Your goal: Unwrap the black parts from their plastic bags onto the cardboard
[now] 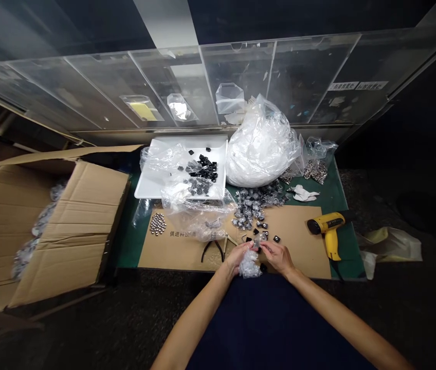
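My left hand point(238, 255) is closed on crumpled clear plastic film point(249, 264), which hangs below its fingers near the front edge of the cardboard sheet point(291, 221). Just to the right, the fingers of my right hand point(277, 256) pinch a small clear wrapped piece point(257, 241) that the left fingertips also touch. Small black parts point(276, 239) lie on the cardboard around both hands. Beyond them is a pile of film-wrapped black pieces point(249, 205). Black-handled pliers point(213, 249) rest left of my left hand.
A white tray point(152, 180) holds loose black parts. Behind the pile sits a big plastic bag point(260, 149). A yellow heat gun point(330, 234) lies at the right, steel balls point(158, 224) at the left. An open carton point(83, 216) stands far left.
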Demonstrator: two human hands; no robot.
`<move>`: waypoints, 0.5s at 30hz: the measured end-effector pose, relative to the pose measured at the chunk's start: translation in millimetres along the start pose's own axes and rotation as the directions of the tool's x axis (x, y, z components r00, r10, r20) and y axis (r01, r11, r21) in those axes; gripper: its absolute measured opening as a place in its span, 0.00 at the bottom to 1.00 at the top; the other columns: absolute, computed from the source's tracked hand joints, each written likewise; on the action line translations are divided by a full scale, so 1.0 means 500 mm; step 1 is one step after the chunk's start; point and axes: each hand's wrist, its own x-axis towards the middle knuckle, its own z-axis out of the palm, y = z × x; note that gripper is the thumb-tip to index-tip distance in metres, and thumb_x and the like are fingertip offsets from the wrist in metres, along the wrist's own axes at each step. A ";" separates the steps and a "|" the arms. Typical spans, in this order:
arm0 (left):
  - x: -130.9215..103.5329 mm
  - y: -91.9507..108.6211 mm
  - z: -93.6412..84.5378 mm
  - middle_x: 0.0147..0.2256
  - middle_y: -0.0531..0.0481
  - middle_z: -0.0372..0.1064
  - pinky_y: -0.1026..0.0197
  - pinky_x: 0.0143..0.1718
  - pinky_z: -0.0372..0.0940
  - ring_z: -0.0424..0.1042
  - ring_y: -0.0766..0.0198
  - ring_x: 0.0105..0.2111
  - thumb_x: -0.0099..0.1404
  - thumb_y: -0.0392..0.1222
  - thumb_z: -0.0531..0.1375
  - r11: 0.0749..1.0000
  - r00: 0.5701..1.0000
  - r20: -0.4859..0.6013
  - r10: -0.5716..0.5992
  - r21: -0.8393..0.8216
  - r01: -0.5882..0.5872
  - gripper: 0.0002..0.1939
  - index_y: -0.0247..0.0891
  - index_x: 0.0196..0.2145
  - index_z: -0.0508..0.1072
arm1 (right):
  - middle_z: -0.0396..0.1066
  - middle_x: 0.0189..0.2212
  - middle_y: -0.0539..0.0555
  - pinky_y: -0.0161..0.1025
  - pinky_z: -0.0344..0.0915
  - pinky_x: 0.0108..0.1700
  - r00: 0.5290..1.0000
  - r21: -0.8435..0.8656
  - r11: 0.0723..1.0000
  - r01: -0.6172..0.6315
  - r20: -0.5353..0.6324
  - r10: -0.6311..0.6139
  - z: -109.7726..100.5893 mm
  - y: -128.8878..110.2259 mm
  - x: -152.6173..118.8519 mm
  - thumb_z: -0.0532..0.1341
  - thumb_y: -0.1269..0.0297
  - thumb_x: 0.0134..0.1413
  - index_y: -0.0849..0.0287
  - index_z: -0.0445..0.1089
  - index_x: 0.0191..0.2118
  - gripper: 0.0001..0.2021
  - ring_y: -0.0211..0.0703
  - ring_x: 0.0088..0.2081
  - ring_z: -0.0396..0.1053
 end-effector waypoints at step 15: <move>-0.022 0.021 0.014 0.26 0.50 0.73 0.64 0.26 0.67 0.71 0.64 0.21 0.57 0.42 0.67 0.996 0.999 -0.019 0.036 -0.079 -0.038 0.13 0.34 0.37 0.70 | 0.73 0.25 0.49 0.33 0.62 0.31 1.000 0.002 1.000 -0.005 -0.027 0.005 -0.017 -0.009 0.016 0.57 0.49 0.60 0.54 0.74 0.47 0.17 0.39 0.24 0.68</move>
